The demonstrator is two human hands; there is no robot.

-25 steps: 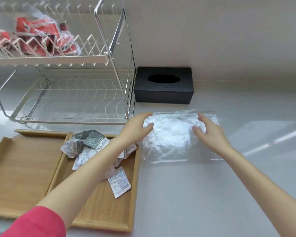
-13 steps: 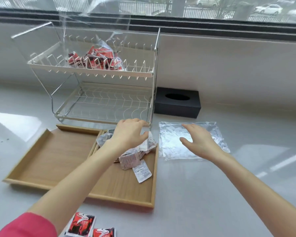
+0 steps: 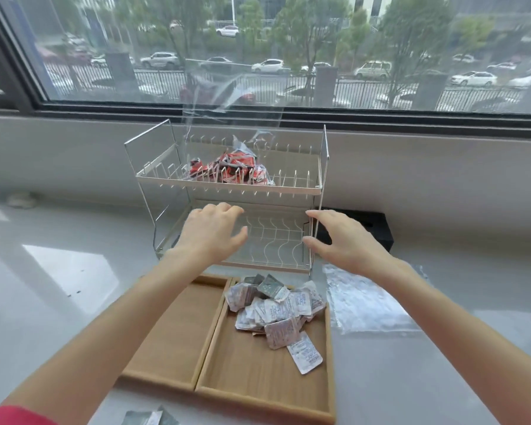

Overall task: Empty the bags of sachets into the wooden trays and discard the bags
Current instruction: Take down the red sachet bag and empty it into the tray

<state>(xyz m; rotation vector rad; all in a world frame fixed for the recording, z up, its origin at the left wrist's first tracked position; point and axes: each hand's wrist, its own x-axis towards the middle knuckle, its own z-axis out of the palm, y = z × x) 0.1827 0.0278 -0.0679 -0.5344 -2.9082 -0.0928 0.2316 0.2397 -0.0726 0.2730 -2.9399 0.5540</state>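
Observation:
Two wooden trays lie side by side on the counter. The right tray (image 3: 258, 375) holds a heap of white and grey sachets (image 3: 276, 308); the left tray (image 3: 172, 338) has nothing in it. An empty clear bag (image 3: 368, 305) lies flat on the counter right of the trays. A clear bag of red sachets (image 3: 230, 167) sits on the top shelf of a wire rack (image 3: 316, 191). My left hand (image 3: 210, 236) and my right hand (image 3: 344, 240) hover open in front of the rack's lower shelf, below that bag, holding nothing.
A black tissue box (image 3: 377, 231) stands behind my right hand, next to the rack. A few loose sachets (image 3: 151, 418) lie at the counter's front edge. A wall and a window rise behind the rack.
Both hands left the flat empty bag and rose toward the rack. The view tilted up, so the window and the whole rack now show.

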